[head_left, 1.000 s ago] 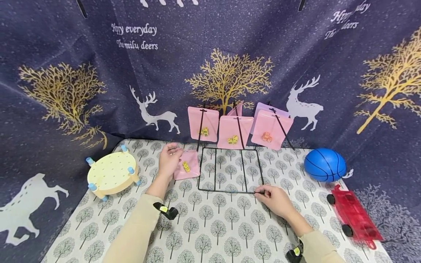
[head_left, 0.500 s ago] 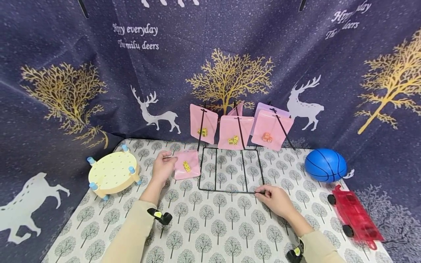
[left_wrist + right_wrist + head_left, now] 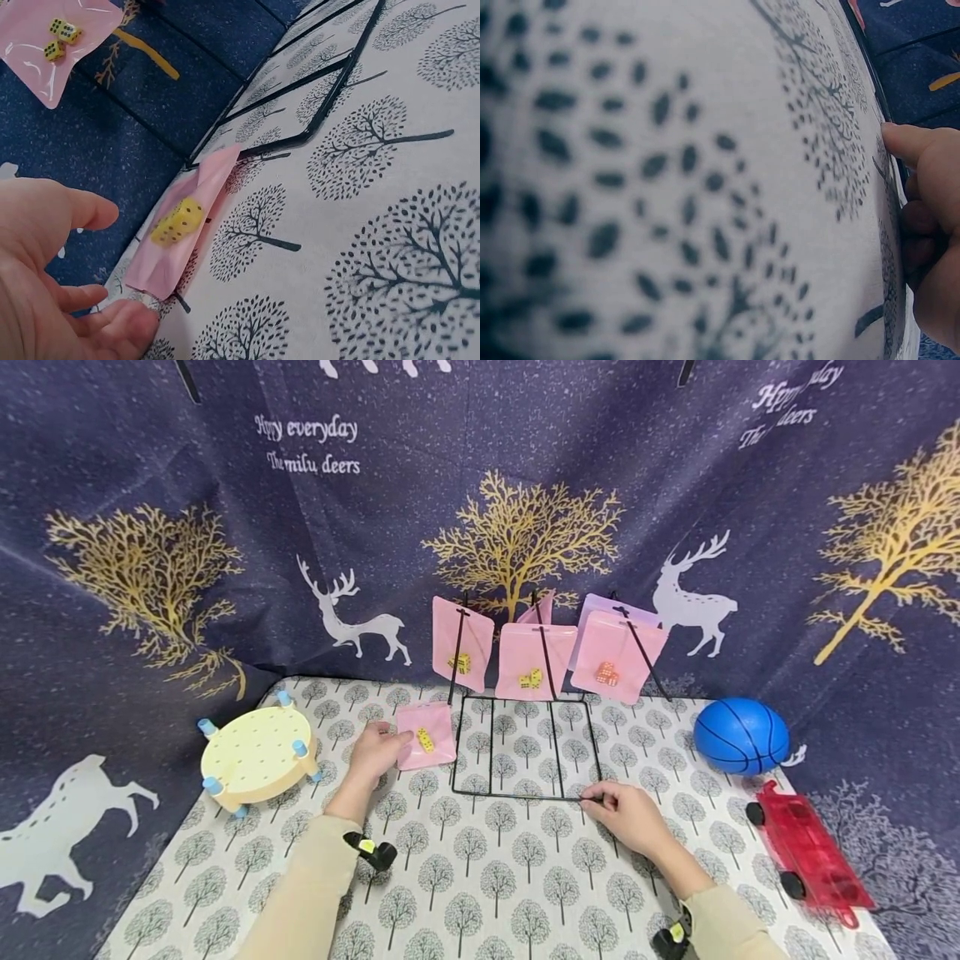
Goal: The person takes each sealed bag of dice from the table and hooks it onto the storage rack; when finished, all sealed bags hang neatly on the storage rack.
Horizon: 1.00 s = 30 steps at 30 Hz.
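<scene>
A pink bag of yellow dice [image 3: 438, 720] lies on the table left of the black wire display rack [image 3: 489, 760]. My left hand [image 3: 375, 756] is at that bag's left edge; in the left wrist view its thumb [image 3: 94, 208] stands apart from the fingers, which reach under the near end of the bag. My right hand [image 3: 624, 814] pinches the rack's front right corner, its thumb [image 3: 907, 139] on the wire. From the rack's arms hang a left pink bag [image 3: 468, 631] and a middle one [image 3: 517, 647] with yellow dice, and a right one [image 3: 630, 647] with orange dice.
Behind the right bag hangs a lilac bag [image 3: 592, 606]; another pink bag [image 3: 545, 607] is behind the middle one. A round pale-yellow pegged stool [image 3: 255, 747] lies legs-up at left. On the right are a blue ball [image 3: 738, 735] and a red toy car [image 3: 810, 852].
My left hand has drawn back left and lower from the lying bag's top to its left edge. The left hanging bag has swung and turned slightly. My right hand has stayed still.
</scene>
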### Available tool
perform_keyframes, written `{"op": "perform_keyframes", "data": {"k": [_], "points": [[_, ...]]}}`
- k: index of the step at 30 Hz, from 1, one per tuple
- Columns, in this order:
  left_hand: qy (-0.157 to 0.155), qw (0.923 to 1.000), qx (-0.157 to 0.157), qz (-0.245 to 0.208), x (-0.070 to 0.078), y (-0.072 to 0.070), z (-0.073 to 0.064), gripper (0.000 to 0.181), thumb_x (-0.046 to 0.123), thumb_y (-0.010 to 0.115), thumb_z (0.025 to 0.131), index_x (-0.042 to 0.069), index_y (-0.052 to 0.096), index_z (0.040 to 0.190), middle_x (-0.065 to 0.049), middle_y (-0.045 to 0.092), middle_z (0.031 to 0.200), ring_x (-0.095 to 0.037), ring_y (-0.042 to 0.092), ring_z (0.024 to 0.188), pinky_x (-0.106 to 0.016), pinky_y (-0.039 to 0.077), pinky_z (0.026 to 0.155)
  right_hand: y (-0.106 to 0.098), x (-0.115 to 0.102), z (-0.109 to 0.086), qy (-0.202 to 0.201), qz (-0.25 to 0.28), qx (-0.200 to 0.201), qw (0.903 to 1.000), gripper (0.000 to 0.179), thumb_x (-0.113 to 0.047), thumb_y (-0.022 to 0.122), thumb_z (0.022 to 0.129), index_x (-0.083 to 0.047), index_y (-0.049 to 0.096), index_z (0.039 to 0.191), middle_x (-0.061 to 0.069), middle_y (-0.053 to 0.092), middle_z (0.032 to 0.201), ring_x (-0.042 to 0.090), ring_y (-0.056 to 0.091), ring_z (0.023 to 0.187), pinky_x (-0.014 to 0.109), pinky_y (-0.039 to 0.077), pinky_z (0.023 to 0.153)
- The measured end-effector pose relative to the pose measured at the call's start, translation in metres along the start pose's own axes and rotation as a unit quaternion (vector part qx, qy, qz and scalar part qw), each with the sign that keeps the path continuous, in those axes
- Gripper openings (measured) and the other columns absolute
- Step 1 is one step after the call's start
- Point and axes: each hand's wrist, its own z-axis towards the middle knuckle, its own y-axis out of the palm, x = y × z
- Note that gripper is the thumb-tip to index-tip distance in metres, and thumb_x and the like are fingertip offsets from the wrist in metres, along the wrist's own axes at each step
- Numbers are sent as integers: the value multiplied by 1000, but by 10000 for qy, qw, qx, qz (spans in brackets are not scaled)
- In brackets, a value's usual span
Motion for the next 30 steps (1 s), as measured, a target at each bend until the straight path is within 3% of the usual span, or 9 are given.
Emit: {"op": "perform_keyframes", "data": {"k": [4, 9, 13, 20, 30], "points": [[103, 9993, 217, 278, 0, 6, 5, 79, 33, 71, 94, -10, 39, 151, -33, 53, 143, -47, 52, 130, -55, 42, 109, 0, 1, 1, -9, -30, 25, 10000, 11, -30, 80, 93, -25, 77, 102, -11, 43, 61, 5, 35, 53, 28, 37, 55], [249, 9973, 478, 505, 2, 16, 5, 71, 33, 79, 87, -9, 55, 138, -28, 67, 121, -41, 66, 104, -51, 54, 89, 1, 1, 1, -20, -35, 8, 10000, 11, -29, 81, 93, -25, 77, 103, -11, 43, 60, 5, 35, 52, 28, 37, 54], [243, 9963, 553, 610, 2, 22, 5, 64, 35, 84, 84, -6, 61, 129, -22, 66, 111, -36, 65, 93, -47, 56, 78, 1, 1, 1, -10, -27, -5, 10000, 12, -29, 80, 93, -24, 77, 103, -11, 43, 60, 6, 35, 52, 28, 37, 54], [282, 9858, 759, 1473, 3, 27, 8, 89, 43, 87, 79, -5, 49, 144, -28, 58, 120, -45, 57, 107, -58, 47, 92, 1, 1, 1, -8, -21, -8, 10000, 12, -29, 80, 93, -24, 77, 103, -11, 43, 61, 5, 35, 53, 28, 38, 54], [293, 9866, 601, 1488, 3, 26, 9, 97, 42, 86, 80, -4, 41, 152, -30, 62, 128, -48, 60, 115, -57, 48, 99, 0, 1, 1, 36, -14, -38, 10000, 12, -29, 80, 93, -24, 77, 104, -10, 44, 61, 6, 36, 53, 28, 38, 55]]}}
